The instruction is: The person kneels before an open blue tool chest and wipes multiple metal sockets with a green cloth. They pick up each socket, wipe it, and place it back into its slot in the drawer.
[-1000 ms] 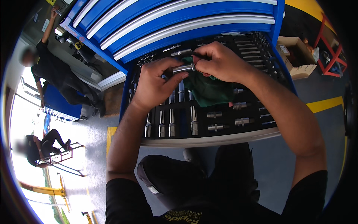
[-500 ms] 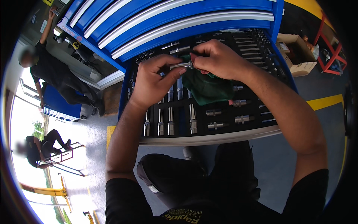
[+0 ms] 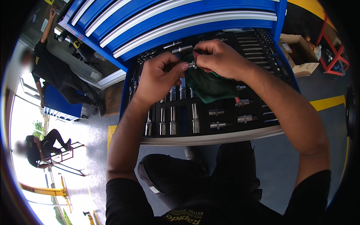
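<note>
Over the open tool drawer, my left hand is closed, thumb and fingers pinching a small chrome socket piece. Most of that piece is hidden by the fingers; only its right end shows. My right hand grips a dark green cloth with reddish parts, bunched against the exposed end of the metal. The cloth hangs down over the middle of the drawer. Beneath my hands, chrome sockets lie in black foam slots, with shorter socket pieces to the right.
The blue tool cabinet rises just beyond the drawer. At the right stand a cardboard box and a red metal frame. To the left, one person stands by a blue cabinet; another person sits farther off.
My left fingers have slid right along the chrome piece, covering the shaft that showed before. The cloth has shifted slightly in my right hand.
</note>
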`<state>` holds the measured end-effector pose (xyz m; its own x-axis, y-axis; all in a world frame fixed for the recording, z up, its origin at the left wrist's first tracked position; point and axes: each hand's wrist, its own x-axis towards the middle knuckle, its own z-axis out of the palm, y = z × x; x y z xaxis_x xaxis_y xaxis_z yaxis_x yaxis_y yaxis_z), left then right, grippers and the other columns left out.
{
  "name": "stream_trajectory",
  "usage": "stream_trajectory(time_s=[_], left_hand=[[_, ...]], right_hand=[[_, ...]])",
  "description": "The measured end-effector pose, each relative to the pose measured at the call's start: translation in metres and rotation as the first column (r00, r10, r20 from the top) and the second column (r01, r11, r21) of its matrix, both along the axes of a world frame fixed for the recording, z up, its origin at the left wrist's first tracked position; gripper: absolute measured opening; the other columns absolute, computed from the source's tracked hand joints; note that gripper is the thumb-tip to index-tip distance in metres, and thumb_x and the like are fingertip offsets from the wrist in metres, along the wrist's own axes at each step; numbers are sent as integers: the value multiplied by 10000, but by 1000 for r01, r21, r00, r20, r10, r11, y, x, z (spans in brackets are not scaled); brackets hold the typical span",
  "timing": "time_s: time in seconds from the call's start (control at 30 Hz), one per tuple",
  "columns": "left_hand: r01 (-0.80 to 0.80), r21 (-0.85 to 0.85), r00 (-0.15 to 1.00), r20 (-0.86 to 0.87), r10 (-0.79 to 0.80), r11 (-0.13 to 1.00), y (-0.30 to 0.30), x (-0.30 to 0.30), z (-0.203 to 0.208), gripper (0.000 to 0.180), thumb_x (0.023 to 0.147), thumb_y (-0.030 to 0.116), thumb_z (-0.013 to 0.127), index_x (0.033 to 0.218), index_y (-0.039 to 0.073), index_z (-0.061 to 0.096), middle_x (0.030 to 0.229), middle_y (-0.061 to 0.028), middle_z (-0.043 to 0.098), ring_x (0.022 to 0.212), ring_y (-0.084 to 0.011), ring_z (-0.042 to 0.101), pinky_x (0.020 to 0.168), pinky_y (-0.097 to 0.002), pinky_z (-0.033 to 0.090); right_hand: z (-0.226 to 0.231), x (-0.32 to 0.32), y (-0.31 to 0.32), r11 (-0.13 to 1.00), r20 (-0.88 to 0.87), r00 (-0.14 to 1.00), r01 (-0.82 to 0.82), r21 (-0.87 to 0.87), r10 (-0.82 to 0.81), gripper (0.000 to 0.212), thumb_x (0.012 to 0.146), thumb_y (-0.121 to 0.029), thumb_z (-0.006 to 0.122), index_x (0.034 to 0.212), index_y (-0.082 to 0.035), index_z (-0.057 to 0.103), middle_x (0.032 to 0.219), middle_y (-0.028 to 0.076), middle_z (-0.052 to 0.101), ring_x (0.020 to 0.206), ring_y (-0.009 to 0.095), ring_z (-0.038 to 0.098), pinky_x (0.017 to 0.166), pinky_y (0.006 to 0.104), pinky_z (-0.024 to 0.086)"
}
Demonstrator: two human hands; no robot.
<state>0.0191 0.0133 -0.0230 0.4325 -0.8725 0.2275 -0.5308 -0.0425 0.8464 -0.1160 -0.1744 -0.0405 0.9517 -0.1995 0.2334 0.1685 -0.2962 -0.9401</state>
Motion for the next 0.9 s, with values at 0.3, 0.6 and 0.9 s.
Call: stream_trajectory(time_s=[0.3, 0.6, 0.9], left_hand=[[88, -223, 980, 192, -45, 971, -3, 4, -11, 176, 911, 83, 808, 994, 10, 671, 805, -46, 724, 761, -58, 658, 669, -232, 515], [41, 15, 991, -128, -38, 999, -2, 2, 2, 164, 942, 76, 771, 991, -3, 636, 797, -61, 713, 675, -82, 646, 612, -253, 523], [112, -257, 990, 108, -87, 960, -6, 0, -11, 194, 948, 104, 773, 953, -6, 613, 849, -65, 707, 734, -82, 643, 653, -241, 522]], right_hand=[[4, -3, 2, 1000, -14, 1000, -5, 15, 5, 115, 937, -110, 591, 927, -18, 659, 730, -25, 594, 661, 39, 513, 606, 236, 411], [4, -4, 4, 999, -24, 1000, 7, 35, -6, 114, 933, -119, 600, 937, -21, 658, 740, -28, 584, 673, 38, 513, 612, 236, 413], [2, -2, 4, 999, 5, 1000, 3, 46, -4, 117, 944, -119, 598, 948, -19, 659, 730, -31, 581, 659, 35, 506, 605, 230, 405]])
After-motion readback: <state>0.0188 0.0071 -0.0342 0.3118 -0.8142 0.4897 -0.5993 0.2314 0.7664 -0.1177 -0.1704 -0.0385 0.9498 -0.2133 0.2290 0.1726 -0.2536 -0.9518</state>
